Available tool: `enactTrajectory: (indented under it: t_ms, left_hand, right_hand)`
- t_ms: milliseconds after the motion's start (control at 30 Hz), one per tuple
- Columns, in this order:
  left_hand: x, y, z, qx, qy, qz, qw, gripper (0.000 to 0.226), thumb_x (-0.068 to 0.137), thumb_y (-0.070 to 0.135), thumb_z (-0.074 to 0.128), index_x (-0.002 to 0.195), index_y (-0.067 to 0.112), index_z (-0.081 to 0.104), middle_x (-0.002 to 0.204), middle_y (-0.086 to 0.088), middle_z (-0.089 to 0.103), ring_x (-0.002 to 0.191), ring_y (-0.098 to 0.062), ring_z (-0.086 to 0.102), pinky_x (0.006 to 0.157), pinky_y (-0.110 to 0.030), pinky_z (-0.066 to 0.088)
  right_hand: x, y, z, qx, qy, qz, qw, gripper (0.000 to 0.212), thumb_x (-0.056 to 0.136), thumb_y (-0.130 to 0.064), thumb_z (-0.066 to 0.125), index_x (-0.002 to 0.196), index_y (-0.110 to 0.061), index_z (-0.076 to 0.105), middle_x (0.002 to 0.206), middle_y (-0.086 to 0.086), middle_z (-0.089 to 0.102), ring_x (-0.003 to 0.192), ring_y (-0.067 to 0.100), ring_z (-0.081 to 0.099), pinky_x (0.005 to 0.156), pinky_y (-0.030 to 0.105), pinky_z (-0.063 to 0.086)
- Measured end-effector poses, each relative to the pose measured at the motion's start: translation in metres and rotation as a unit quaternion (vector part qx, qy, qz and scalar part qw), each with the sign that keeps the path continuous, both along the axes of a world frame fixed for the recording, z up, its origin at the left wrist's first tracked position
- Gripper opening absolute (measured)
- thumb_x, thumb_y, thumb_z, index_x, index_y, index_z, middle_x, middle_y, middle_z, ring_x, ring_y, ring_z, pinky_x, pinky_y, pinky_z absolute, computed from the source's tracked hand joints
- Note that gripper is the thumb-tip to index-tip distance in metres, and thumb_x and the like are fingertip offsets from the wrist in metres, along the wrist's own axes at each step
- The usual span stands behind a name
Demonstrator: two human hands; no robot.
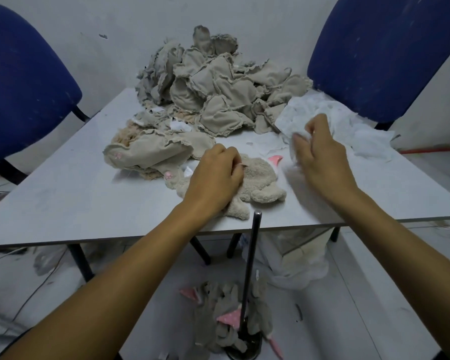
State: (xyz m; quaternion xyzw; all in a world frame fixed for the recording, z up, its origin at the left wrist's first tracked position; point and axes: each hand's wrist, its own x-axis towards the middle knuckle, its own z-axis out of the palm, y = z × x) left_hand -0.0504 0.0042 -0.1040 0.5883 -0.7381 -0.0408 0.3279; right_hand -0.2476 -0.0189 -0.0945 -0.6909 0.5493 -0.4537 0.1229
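So your left hand [216,175] is down on the fuzzy beige plush skin [260,180], which lies flat on the bench [76,198] near the front edge, about the middle. The grip there is curled and clamped on the skin's upper edge, with your palm covering its left side. A little pink ear piece [275,160] pokes out just behind the skin.

Your right hand [320,157] is up and to the right, at the near edge of the white stuffing [348,131] spread over the bench's right side. That grip is closed round a wad of the stuff. It's a bit blurry, so I can't tell how much you've got.

Behind all that there's a big heap of inside-out beige fabric pieces [218,84] piled against the wall. A few flatter skins [151,149] lie to the left of your left hand, close but not touching it as far as I can see.

There's a blue chair [24,81] on the left and another blue chair [379,53] on the right. Closer to you, a dark metal rod [252,255] stands upright below the bench edge, with more plush skins [226,315] bunched round its base.
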Motion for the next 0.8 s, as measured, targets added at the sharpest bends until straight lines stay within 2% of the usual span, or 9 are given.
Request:
enactTrajectory:
  t_ms: [67, 133, 200, 300, 367, 433, 600, 700, 800]
  left_hand:
    - [-0.005, 0.0, 0.003, 0.006, 0.007, -0.011, 1.0, 0.011, 0.095, 0.018, 0.055, 0.094, 0.011, 0.063, 0.09, -0.003, 0.064, 0.087, -0.021, 0.058, 0.078, -0.039, 0.049]
    - [-0.011, 0.002, 0.006, 0.031, 0.014, -0.013, 0.999, 0.009, 0.089, 0.018, 0.059, 0.087, 0.011, 0.066, 0.08, 0.0, 0.066, 0.082, -0.02, 0.06, 0.072, -0.037, 0.05]
    - [-0.013, 0.003, 0.007, 0.073, 0.043, -0.005, 0.996, 0.011, 0.083, 0.013, 0.058, 0.073, 0.015, 0.064, 0.069, 0.004, 0.063, 0.075, -0.019, 0.06, 0.057, -0.026, 0.044]
    - [-0.007, 0.005, 0.005, 0.16, 0.213, -0.004, 0.964, 0.024, 0.081, 0.007, 0.06, 0.065, 0.022, 0.068, 0.059, 0.004, 0.062, 0.061, -0.017, 0.058, 0.051, -0.021, 0.041]
    - [-0.002, 0.009, 0.004, 0.199, 0.346, -0.017, 0.917, 0.025, 0.083, 0.002, 0.063, 0.078, 0.022, 0.075, 0.061, 0.001, 0.066, 0.057, -0.014, 0.058, 0.052, -0.023, 0.045]
    - [0.0, 0.011, 0.003, 0.208, 0.414, -0.036, 0.886, 0.027, 0.084, -0.006, 0.061, 0.091, 0.016, 0.075, 0.059, -0.001, 0.063, 0.053, -0.013, 0.057, 0.047, -0.019, 0.044]
    - [0.001, 0.014, -0.001, 0.177, 0.463, -0.038, 0.868, 0.021, 0.086, -0.008, 0.06, 0.096, 0.008, 0.068, 0.062, -0.005, 0.059, 0.052, -0.012, 0.057, 0.048, -0.018, 0.044]
    - [0.0, 0.015, -0.004, 0.158, 0.455, -0.046, 0.875, 0.018, 0.087, -0.008, 0.062, 0.088, 0.009, 0.067, 0.062, -0.005, 0.059, 0.053, -0.013, 0.056, 0.048, -0.019, 0.044]
    - [-0.001, 0.015, -0.008, 0.13, 0.459, -0.056, 0.877, 0.023, 0.086, -0.01, 0.061, 0.081, 0.011, 0.065, 0.06, -0.002, 0.059, 0.052, -0.011, 0.055, 0.048, -0.02, 0.044]
  right_hand:
    - [0.017, 0.011, 0.012, -0.005, -0.129, 0.054, 0.99, 0.022, 0.099, -0.03, 0.059, 0.101, -0.018, 0.041, 0.083, -0.007, 0.05, 0.068, 0.009, 0.06, 0.047, 0.019, 0.05]
    - [0.035, 0.022, 0.013, -0.059, -0.107, 0.066, 0.99, 0.029, 0.089, -0.03, 0.073, 0.099, -0.022, 0.047, 0.084, -0.009, 0.055, 0.067, 0.0, 0.058, 0.054, 0.01, 0.046]
    - [0.046, 0.029, 0.002, -0.089, -0.057, 0.056, 0.993, 0.035, 0.083, -0.034, 0.079, 0.1, -0.024, 0.05, 0.085, -0.01, 0.058, 0.071, 0.0, 0.056, 0.059, 0.01, 0.04]
    - [0.051, 0.036, -0.017, -0.053, -0.058, 0.041, 0.996, 0.033, 0.084, -0.037, 0.078, 0.099, -0.022, 0.052, 0.08, -0.007, 0.06, 0.07, 0.006, 0.056, 0.059, 0.012, 0.04]
    - [0.05, 0.037, -0.025, -0.038, -0.039, 0.038, 0.998, 0.023, 0.086, -0.034, 0.076, 0.096, -0.021, 0.059, 0.078, -0.008, 0.062, 0.072, 0.008, 0.056, 0.061, 0.011, 0.039]
    - [0.05, 0.039, -0.028, -0.053, -0.013, 0.043, 0.998, 0.014, 0.088, -0.028, 0.074, 0.096, -0.019, 0.068, 0.082, -0.007, 0.067, 0.077, 0.005, 0.057, 0.066, 0.01, 0.039]
    - [0.052, 0.044, -0.031, -0.072, 0.053, 0.032, 0.995, 0.012, 0.089, -0.023, 0.072, 0.093, -0.015, 0.078, 0.082, 0.004, 0.067, 0.076, 0.017, 0.06, 0.069, 0.032, 0.045]
    - [0.051, 0.043, -0.033, -0.049, 0.049, 0.017, 0.997, 0.015, 0.088, -0.025, 0.072, 0.091, -0.011, 0.076, 0.087, 0.002, 0.059, 0.079, 0.017, 0.056, 0.069, 0.028, 0.041]
    - [0.049, 0.041, -0.033, -0.024, 0.055, 0.019, 0.998, 0.021, 0.089, -0.029, 0.071, 0.096, -0.01, 0.076, 0.093, -0.001, 0.049, 0.079, 0.013, 0.052, 0.07, 0.032, 0.045]
